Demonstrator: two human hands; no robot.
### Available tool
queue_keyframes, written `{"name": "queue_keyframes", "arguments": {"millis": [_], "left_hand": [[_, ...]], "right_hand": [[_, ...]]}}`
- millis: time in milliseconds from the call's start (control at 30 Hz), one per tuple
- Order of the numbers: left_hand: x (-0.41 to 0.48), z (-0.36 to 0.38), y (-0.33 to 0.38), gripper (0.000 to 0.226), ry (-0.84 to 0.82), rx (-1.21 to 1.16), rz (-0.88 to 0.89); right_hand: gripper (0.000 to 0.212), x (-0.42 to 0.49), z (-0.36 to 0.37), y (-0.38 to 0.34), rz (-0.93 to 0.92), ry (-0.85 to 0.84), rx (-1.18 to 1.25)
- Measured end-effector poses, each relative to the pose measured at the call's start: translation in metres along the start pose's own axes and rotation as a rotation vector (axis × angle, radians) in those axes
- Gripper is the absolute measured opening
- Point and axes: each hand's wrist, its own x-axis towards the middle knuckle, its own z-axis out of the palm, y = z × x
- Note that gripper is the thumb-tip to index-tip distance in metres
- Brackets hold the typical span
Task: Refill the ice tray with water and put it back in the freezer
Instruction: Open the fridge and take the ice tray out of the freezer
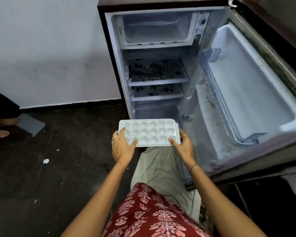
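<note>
Before the open fridge [117, 65], hands first: left hand [122, 148] grips the ice tray [149, 132] at its left end, thumb on the rim; right hand [184, 147] grips the right end. Tray held level, in front of the fridge's lowest section. Freezer compartment [156, 29]: top of fridge, open. Door [246, 93]: swung wide to the fridge's right.

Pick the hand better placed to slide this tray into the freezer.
Left hand, probably: it grips the whole left end of the white plastic ice tray; right hand only pinches the near corner.
</note>
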Motion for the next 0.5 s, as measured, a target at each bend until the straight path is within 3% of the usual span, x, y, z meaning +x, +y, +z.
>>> {"name": "queue_keyframes", "arguments": {"millis": [300, 500], "left_hand": [[-0.025, 0.021, -0.016, 0.074, -0.228, 0.133, 0.099], [-0.032, 0.031, -0.025, 0.076, -0.387, 0.243, 0.198]], "right_hand": [[0.048, -0.062, -0.017, 0.054, 0.2, 0.134, -0.001], [0.054, -0.108, -0.016, 0.077, 0.337, 0.287, -0.036]]}}
